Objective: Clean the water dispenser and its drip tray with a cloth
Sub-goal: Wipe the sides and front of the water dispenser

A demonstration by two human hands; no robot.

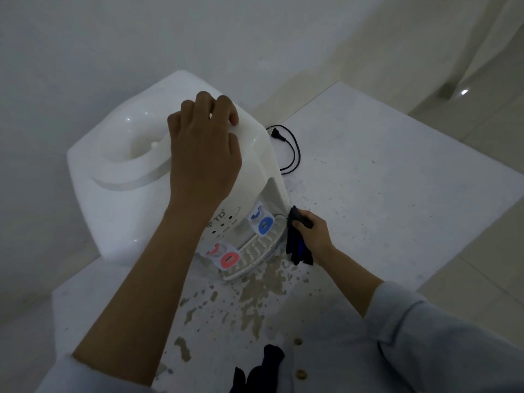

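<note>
2 taps [262, 222], 1 tray [253, 258], 1 cloth [297, 245]

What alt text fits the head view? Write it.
A right hand wipes a dark cloth beside a white dispenser's drip tray while the left hand steadies its top; spills stain the table.

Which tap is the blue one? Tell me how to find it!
Find the big white water dispenser on the table. Low on its front, above the ribbed drip tray, sit two taps. The blue tap is nearest the right hand holding the dark cloth; the other tap is red.
</note>
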